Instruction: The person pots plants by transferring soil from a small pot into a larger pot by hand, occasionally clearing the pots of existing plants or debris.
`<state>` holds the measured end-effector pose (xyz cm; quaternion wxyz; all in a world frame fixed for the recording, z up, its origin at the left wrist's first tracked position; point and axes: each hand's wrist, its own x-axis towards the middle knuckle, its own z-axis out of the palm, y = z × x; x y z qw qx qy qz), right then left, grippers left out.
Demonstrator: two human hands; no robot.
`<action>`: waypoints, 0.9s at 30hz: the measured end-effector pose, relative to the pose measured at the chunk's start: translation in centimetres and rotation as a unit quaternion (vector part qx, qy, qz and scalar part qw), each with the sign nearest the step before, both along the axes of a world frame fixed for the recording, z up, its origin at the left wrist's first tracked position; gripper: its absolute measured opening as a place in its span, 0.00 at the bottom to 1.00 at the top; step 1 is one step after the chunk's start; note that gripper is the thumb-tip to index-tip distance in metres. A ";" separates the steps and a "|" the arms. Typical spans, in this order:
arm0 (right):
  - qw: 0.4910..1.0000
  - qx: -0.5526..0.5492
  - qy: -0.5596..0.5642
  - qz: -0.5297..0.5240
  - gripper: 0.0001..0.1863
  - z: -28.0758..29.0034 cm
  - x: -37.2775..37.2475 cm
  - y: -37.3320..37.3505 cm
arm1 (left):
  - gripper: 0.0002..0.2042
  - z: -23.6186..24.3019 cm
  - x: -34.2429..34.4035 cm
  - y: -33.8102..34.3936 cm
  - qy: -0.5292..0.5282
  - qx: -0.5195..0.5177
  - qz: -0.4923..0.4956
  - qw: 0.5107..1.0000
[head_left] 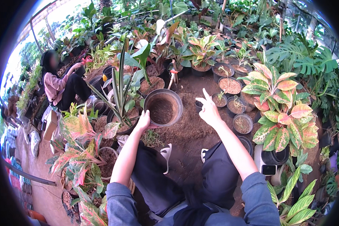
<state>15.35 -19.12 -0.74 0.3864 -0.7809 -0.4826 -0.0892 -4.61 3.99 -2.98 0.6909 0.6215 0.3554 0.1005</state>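
Observation:
My left hand [143, 119] grips the lower left rim of a black plastic pot [162, 108], tilted toward me, with brown soil remnants inside. My right hand [209, 109] is raised to the right of the pot, fingers apart and partly extended, holding nothing. Beneath and beyond the pot lies loose brown soil [188, 122]. A tool with a pale handle and a red part [173, 72] stands just behind the pot. Several small black pots of seedlings [242, 122] sit right of my right hand.
Potted leafy plants [278, 116] crowd both sides and the back. At the left, a co-worker [56, 83] in a pink top sits with raised hands. A cardboard box [49, 126] stands near them. A phone [269, 170] lies at my right. My sandaled feet rest on the soil.

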 end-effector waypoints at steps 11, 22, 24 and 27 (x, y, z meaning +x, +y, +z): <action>0.975 -0.158 -0.153 0.031 0.37 3.9 -1.8 0.9 | 0.23 0.0 -0.7 0.0 0.011 -0.012 0.040 0.999; 0.960 -0.273 -0.061 0.003 0.33 -2.0 1.0 3.6 | 0.18 -2.7 7.7 6.9 0.022 0.247 0.158 0.956; 0.954 -0.297 -0.043 0.014 0.32 -2.4 1.7 2.7 | 0.16 -5.8 9.9 7.6 0.038 0.185 0.198 0.962; 0.950 -0.306 0.001 0.057 0.32 -1.7 2.0 2.5 | 0.19 -13.6 12.0 7.9 0.049 0.120 0.237 0.963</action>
